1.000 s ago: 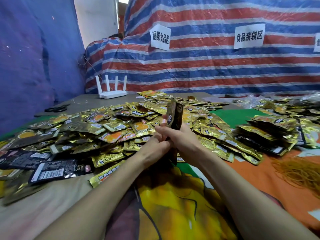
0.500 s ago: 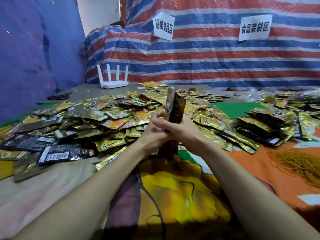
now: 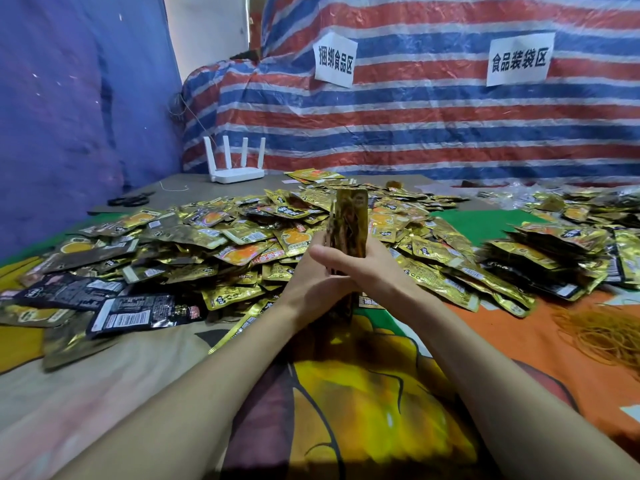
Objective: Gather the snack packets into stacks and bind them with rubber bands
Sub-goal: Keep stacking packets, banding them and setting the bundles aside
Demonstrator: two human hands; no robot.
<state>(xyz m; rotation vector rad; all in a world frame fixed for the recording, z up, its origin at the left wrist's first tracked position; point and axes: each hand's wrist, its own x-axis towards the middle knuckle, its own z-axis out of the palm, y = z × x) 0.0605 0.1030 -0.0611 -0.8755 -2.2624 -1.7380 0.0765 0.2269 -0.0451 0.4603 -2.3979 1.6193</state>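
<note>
gold packet stack | upright | gripped between left hand + right hand

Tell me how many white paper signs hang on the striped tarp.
2. The left sign is on the striped tarp, above the packet stack; the right sign is further right. More may be hidden outside the view.

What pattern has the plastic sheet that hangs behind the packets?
The plastic sheet has horizontal stripes of red, blue and white; the head view shows it clearly.
</note>
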